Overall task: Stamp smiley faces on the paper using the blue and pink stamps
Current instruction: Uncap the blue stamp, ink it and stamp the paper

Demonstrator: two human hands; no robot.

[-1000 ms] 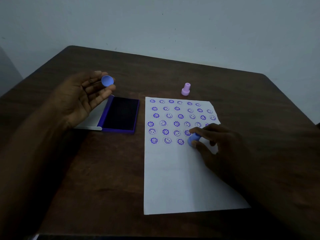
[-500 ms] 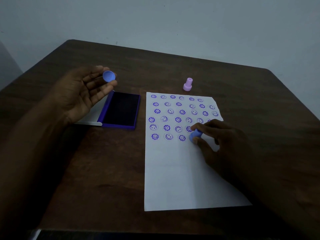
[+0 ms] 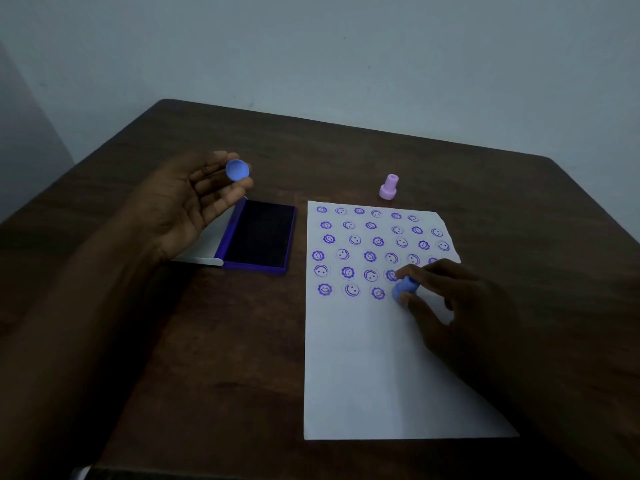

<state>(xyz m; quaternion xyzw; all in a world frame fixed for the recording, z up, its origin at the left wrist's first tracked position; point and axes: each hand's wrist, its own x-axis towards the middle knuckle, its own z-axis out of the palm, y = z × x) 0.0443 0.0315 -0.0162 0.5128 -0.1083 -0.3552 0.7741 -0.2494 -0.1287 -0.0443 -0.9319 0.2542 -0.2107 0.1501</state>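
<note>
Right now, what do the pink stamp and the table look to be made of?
Pink stamp: probably moulded plastic, matte; uniform colour, smooth rounded shape. Table: looks like dark wood or wood veneer, low sheen; brown grain streaks show, though I can't tell which.

Two stamps: blue stamp [image 3: 405,288], pink stamp [image 3: 388,187]

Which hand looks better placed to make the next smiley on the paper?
Right. The right hand already holds the blue stamp on the paper; the left hand is off holding a cap.
</note>
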